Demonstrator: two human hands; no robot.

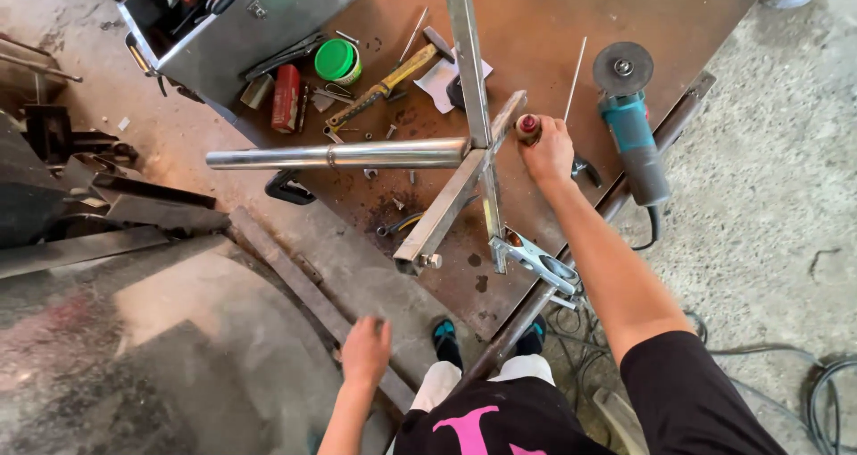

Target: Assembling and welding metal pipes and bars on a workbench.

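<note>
Partly, right hand (pixel 546 151) hides electrode holder (pixel 528 126)

Metalworking workshop, rusty steel worktable (pixel 536 35), angle grinder (pixel 629 116), open toolbox (pixel 241 26), welded steel frame (pixel 446 165), concrete floor (pixel 768 196)

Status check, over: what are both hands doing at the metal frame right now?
Right hand gripping red-tipped handle at the metal frame joint. Left hand low, empty, off the table. Angle grinder lies close beside right hand.

Green-lidded tin (pixel 337 60), red box (pixel 286 98)
</note>
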